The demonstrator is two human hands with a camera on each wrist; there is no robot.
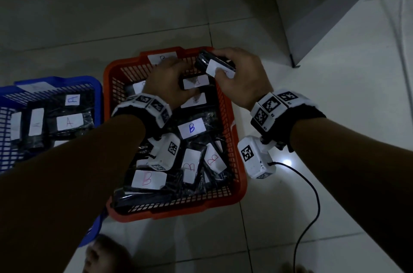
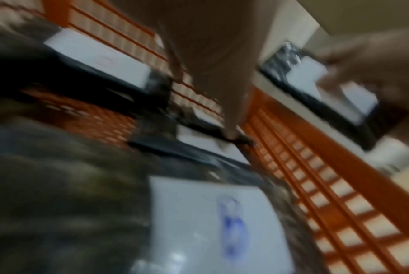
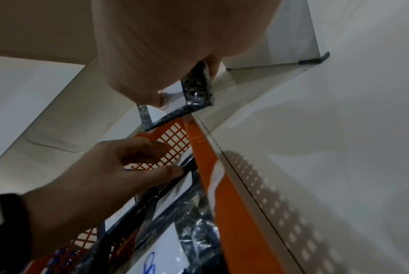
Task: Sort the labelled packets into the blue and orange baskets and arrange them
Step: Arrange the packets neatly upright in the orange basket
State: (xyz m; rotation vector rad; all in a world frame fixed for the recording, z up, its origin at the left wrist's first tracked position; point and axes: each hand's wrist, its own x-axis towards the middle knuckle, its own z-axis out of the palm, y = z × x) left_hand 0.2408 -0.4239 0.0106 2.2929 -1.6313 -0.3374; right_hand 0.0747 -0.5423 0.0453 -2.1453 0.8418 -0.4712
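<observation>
One black packet (image 1: 214, 64) is gripped by the right hand (image 1: 241, 75) above the orange basket (image 1: 237, 161), best lowered flat, label upward, where the left hand (image 1: 169, 80), fingers relaxed, clears room.

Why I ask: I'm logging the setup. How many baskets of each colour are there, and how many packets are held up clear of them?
Blue basket: 1
Orange basket: 1
Packet held up, in the right hand: 1
Total: 3

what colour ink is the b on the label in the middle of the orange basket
Blue ink, on the white label in the orange basket; clearest in the head view.
</observation>
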